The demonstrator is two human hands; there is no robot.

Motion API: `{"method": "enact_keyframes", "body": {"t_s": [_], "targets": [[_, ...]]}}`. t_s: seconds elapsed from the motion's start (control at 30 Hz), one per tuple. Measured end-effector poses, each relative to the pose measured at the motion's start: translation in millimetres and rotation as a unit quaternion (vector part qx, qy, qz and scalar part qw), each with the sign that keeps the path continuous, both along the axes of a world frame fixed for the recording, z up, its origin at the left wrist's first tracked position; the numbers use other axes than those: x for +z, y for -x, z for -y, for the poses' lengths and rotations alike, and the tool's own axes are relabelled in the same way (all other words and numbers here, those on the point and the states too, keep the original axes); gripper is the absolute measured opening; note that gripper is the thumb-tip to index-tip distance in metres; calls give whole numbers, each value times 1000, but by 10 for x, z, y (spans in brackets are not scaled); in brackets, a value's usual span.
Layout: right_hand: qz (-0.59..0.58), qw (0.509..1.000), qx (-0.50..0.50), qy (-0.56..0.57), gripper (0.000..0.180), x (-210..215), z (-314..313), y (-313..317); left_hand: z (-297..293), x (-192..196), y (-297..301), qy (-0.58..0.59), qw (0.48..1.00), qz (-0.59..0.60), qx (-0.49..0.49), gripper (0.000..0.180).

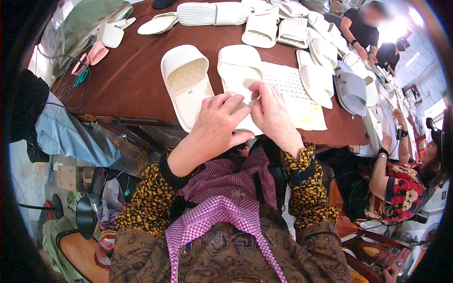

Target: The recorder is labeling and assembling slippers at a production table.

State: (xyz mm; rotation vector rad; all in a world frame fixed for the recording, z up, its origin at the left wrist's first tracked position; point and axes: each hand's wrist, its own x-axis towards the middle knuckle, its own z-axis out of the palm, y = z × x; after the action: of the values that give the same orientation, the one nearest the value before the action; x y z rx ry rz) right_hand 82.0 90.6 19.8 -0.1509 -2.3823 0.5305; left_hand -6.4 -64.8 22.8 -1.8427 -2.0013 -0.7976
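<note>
Two cream slippers lie side by side at the near edge of the table. The left slipper point(181, 89) has a small dark printed mark on its insole. Over the heel half of the right slipper point(239, 70), my left hand point(218, 121) rests with fingers stretched across it and thumb apart. My right hand point(271, 111) is closed at the fingertips over the same insole, beside a small dark mark; what the fingers hold, if anything, is hidden. A white sheet of printed number labels point(297, 101), yellowish at its lower edge, lies by my right hand.
More white slippers point(262, 29) line the table's back and right side, with a greyish slipper point(350, 87) among them. Small pink slippers point(97, 53) sit at far left on the brown tablecloth point(127, 70). Co-workers point(394, 188) are along the right side.
</note>
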Motion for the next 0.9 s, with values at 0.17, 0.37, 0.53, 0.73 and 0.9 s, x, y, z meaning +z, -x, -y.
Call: {"method": "enact_keyframes", "body": {"t_s": [0.17,0.37,0.53,0.73,0.9], "targets": [[-2,1000,13,3,29,-7,-22,2,5,25,-14,1,1000,4,-3,49],[-5,999,16,31,30,-29,-21,1,12,23,-12,1,1000,-3,-1,49],[-14,999,21,45,30,-55,-37,8,0,7,-9,-1,1000,-1,-2,50],[-9,1000,12,15,29,-24,-5,-6,15,-3,-13,-3,1000,-1,-1,51],[-9,1000,19,10,26,-30,-23,3,6,-18,-5,-1,1000,1,-5,51]]}}
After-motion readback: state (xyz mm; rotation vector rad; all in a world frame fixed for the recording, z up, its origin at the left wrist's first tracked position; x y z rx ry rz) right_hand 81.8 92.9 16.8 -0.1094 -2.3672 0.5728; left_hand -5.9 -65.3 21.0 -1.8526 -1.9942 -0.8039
